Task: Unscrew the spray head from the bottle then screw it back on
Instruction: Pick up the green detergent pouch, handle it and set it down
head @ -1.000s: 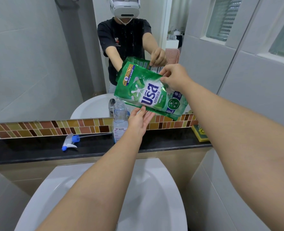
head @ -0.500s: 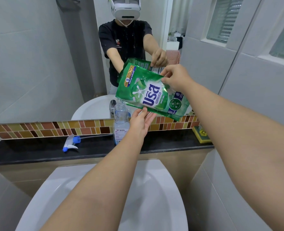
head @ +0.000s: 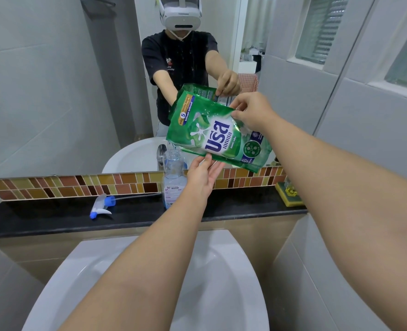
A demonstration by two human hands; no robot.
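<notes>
Pouch (head: 218, 137) tilted lower over open bottle (head: 173, 177), right hand (head: 254, 113) fingers pinching its top edge, left hand (head: 203, 174) fingers spread beneath.

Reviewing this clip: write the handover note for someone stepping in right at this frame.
Right hand pinches the upper corner of the green refill pouch, tilted with its low corner over the open bottle.
Left hand supports the pouch's lower edge with straight fingers.
Bottle stands uncapped on the black ledge, partly filled with clear liquid.
Spray head lies on the ledge left of the bottle, tube pointing toward it.
Done: head unscrewed.
Left: finish with the pouch, set it aside, screw the head back on.
</notes>
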